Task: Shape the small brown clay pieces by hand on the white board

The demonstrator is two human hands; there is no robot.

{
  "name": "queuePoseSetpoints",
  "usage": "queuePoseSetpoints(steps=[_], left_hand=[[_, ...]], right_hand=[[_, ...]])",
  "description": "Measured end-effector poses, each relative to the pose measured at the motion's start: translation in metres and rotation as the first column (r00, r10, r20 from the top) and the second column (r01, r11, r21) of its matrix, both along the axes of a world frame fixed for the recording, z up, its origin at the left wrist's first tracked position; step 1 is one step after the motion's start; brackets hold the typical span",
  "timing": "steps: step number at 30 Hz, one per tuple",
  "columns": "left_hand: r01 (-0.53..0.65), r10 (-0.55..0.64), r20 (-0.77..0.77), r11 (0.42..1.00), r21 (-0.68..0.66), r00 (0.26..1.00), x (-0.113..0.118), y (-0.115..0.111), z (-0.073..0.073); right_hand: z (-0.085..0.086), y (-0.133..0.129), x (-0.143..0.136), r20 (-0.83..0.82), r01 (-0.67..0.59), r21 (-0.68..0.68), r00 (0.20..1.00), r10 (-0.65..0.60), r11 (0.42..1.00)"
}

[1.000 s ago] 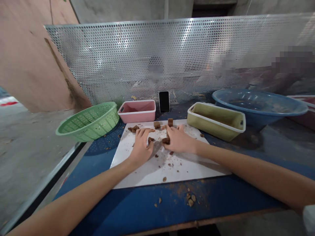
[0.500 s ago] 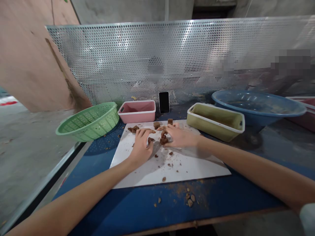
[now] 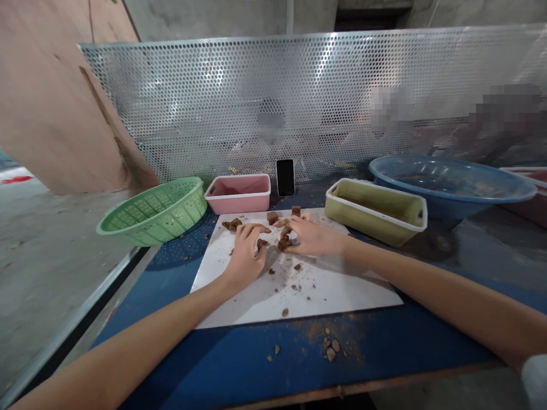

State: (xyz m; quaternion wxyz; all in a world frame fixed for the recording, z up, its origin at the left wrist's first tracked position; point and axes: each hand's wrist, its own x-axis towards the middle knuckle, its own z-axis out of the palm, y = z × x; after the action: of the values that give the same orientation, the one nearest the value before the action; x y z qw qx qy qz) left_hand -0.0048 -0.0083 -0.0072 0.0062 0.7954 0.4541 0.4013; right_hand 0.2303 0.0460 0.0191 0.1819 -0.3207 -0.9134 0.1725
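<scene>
Over a white sheet (image 3: 252, 302), my left hand (image 3: 249, 249) curves around a small brown piece (image 3: 261, 244), its thumb and fingers apart. To its right, my right hand (image 3: 307, 234) has its thumb and fingers around a dark brown lump (image 3: 284, 241). Behind the hands are two brown blocks, one (image 3: 272, 217) beside the other (image 3: 296, 211). A rough brown clump (image 3: 232, 224) lies at the sheet's back left. Crumbs and small bits are scattered in front of the hands.
A green basket (image 3: 154, 219) and pink bin (image 3: 245, 203) stand back left, beside an upright phone (image 3: 285, 177). An olive bin (image 3: 371, 225) and blue basin (image 3: 453, 196) stand right. Small stones (image 3: 331, 353) lie on the blue front edge. Perforated metal rises behind.
</scene>
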Motion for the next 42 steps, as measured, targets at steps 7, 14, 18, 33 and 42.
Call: queuePoseSetpoints(steps=[7,14,18,33,42], left_hand=[[-0.001,0.001,0.014,1.0,-0.01,1.0,0.001,0.0,0.0],[0.007,-0.007,0.007,1.0,0.013,1.0,0.0,0.001,-0.001],[0.004,-0.004,0.009,1.0,0.012,1.0,0.0,0.001,-0.001],[0.013,-0.013,-0.001,1.0,0.003,1.0,0.001,-0.001,0.001],[0.013,-0.013,0.009,1.0,-0.012,1.0,0.0,0.0,0.0]], right_hand=[[-0.002,0.018,0.003,0.071,-0.13,0.071,0.99,0.125,0.989],[-0.002,0.025,0.007,0.119,-0.195,0.204,0.978,0.173,0.959],[-0.003,0.025,0.006,0.152,-0.189,0.282,0.977,0.151,0.941],[0.003,0.009,0.013,0.152,-0.174,0.373,0.98,0.125,0.912],[-0.027,-0.019,0.035,0.101,-0.06,0.328,0.995,0.028,0.943]])
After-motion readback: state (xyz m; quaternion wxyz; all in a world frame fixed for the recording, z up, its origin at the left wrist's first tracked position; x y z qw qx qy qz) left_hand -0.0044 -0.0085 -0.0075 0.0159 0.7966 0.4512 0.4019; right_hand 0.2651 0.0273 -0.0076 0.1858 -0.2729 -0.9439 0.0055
